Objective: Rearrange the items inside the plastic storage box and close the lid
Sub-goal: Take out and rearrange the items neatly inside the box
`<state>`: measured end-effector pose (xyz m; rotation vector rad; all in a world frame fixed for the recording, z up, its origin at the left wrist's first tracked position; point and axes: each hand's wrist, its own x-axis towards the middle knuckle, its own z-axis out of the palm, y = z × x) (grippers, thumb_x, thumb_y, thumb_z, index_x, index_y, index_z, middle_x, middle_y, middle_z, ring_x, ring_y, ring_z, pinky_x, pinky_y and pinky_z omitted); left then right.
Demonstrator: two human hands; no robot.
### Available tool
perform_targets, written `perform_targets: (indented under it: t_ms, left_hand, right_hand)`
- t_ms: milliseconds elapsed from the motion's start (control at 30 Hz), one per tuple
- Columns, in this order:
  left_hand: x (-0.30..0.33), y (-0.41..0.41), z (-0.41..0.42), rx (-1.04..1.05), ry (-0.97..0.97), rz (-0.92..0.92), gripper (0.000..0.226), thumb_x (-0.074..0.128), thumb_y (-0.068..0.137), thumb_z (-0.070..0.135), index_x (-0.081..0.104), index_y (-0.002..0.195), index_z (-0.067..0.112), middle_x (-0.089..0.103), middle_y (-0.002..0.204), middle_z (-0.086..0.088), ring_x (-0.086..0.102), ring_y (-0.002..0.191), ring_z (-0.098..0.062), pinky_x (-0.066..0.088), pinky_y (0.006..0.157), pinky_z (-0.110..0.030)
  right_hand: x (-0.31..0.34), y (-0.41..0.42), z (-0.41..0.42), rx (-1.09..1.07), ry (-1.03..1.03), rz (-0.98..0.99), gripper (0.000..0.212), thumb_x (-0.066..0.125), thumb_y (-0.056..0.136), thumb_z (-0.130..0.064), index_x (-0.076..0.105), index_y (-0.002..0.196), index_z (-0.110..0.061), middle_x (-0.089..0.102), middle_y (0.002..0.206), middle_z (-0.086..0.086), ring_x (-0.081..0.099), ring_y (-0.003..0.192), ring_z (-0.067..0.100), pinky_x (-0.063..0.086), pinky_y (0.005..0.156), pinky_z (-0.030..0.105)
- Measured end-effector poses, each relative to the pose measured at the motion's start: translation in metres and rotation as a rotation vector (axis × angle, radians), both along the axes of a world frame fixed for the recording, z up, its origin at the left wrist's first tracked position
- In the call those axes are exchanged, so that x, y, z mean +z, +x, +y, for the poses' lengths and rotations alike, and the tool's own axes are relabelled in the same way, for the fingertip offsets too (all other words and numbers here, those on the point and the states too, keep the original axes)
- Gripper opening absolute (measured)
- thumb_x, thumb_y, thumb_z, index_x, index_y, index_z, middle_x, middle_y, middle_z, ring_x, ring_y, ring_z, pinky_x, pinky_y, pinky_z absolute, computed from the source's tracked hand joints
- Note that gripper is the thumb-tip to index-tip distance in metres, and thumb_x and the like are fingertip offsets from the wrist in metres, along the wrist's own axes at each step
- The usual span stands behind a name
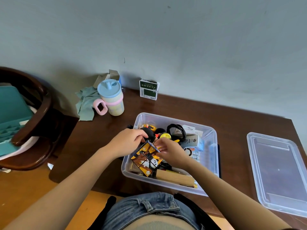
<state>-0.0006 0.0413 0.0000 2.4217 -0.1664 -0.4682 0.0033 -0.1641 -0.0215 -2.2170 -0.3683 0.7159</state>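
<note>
Forearms converge | both hands' grip pinching cube (147, 159) (tilted) | over box (213, 146)

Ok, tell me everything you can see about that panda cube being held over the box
The orange-and-black picture cube printed with a panda looks like glossy plastic, split by seams into smaller blocks, with white flowers on its faces. It is tilted on a corner, over the near-left part of the clear plastic storage box. The left hand and the right hand both pinch its upper corner in a fingertip grip. Its lower edge sits low among the box's contents; whether it rests on them is unclear.
</note>
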Motion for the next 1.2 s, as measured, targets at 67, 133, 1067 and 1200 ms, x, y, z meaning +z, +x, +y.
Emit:
perform_targets:
  t_ms: [67, 133, 1067, 1200]
  left_hand:
    - [0.0, 0.003, -0.001, -0.041, 0.029, 0.0, 0.032, 0.039, 0.1, 0.016, 0.063, 0.12, 0.023, 0.068, 0.112, 0.005, 0.063, 0.098, -0.01, 0.05, 0.089, -0.032]
    - [0.001, 0.007, -0.002, -0.127, 0.09, 0.005, 0.031, 0.041, 0.099, 0.017, 0.064, 0.119, 0.025, 0.062, 0.116, 0.006, 0.059, 0.102, -0.01, 0.047, 0.089, -0.028]
    - [-0.008, -0.004, -0.012, -0.404, 0.404, -0.04, 0.028, 0.031, 0.101, 0.022, 0.057, 0.111, 0.024, 0.059, 0.077, 0.007, 0.046, 0.069, -0.014, 0.044, 0.087, -0.034]
    - [-0.004, -0.002, -0.027, -0.428, 0.391, 0.119, 0.019, 0.033, 0.099, 0.02, 0.05, 0.102, 0.012, 0.063, 0.085, -0.007, 0.059, 0.075, -0.025, 0.047, 0.068, -0.039]
  right_hand:
    - [0.002, 0.0, 0.0, 0.032, 0.018, 0.012, 0.034, 0.062, 0.089, -0.012, 0.058, 0.122, -0.02, 0.059, 0.118, -0.006, 0.055, 0.106, 0.008, 0.048, 0.097, 0.03]
    - [0.004, -0.001, 0.002, 0.189, -0.044, 0.012, 0.043, 0.059, 0.091, -0.017, 0.052, 0.132, -0.026, 0.052, 0.133, -0.006, 0.049, 0.116, 0.008, 0.041, 0.098, 0.024]
    - [-0.012, 0.015, -0.021, 0.093, -0.325, 0.208, 0.025, 0.048, 0.096, -0.014, 0.071, 0.105, -0.009, 0.071, 0.107, 0.004, 0.065, 0.097, 0.016, 0.05, 0.091, 0.034]
    - [-0.024, 0.01, -0.019, 0.306, -0.396, 0.144, 0.039, 0.044, 0.092, 0.003, 0.065, 0.119, -0.015, 0.064, 0.125, 0.002, 0.058, 0.116, 0.016, 0.046, 0.099, 0.035]
